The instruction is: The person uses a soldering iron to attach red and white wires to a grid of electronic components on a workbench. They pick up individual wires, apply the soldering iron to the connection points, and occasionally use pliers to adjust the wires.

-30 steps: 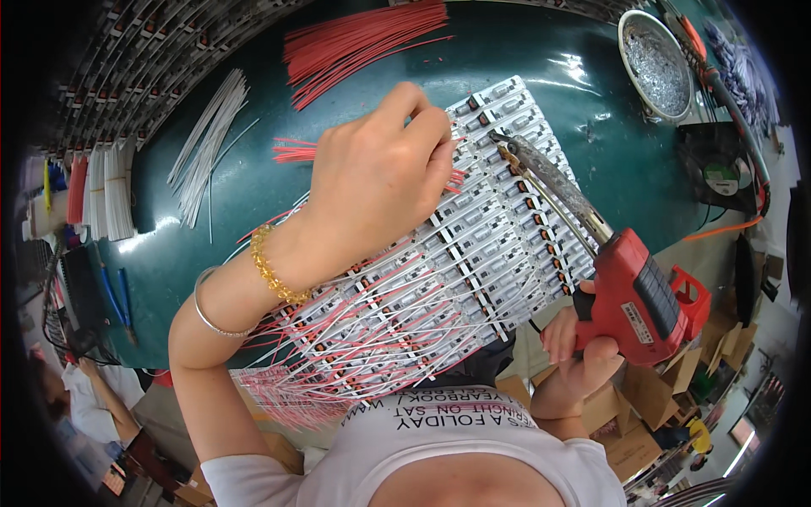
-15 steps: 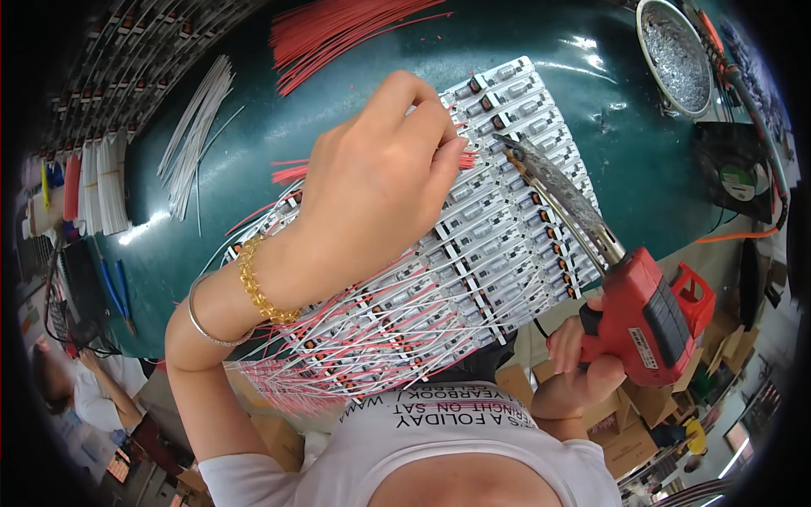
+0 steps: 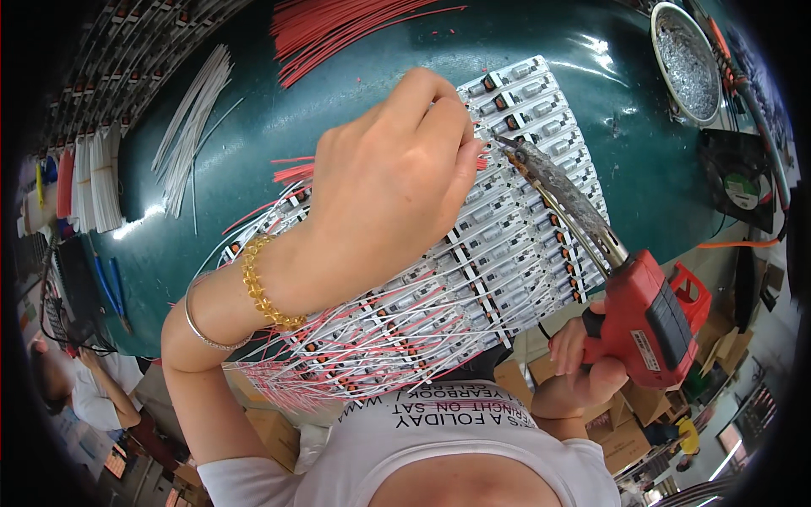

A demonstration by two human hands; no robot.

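My left hand (image 3: pixel 393 177), with a yellow bead bracelet and a bangle on its arm, is closed in a pinch on a small bundle of red wires (image 3: pixel 292 171). The short wire tips show past its fingertips. Under it lies a sheet of white circuit boards (image 3: pixel 549 127) in rows with black parts; many red and white wires trail off its near side. My right hand (image 3: pixel 591 363) grips a red soldering gun (image 3: pixel 646 325). The gun's dark tip points up and left over the boards, close to the left fingertips. Whether it touches a joint I cannot tell.
Loose red wires (image 3: pixel 329 38) lie at the back of the green table (image 3: pixel 253 127), white wires (image 3: pixel 194 127) at the left. A metal bowl (image 3: pixel 684 63) and a small fan (image 3: pixel 743 186) stand at the right. Blue-handled pliers (image 3: pixel 110 287) lie at the left edge.
My left hand and the wires have moved a little to the right. The boards have shifted slightly right in the picture; the soldering gun stays nearly in place.
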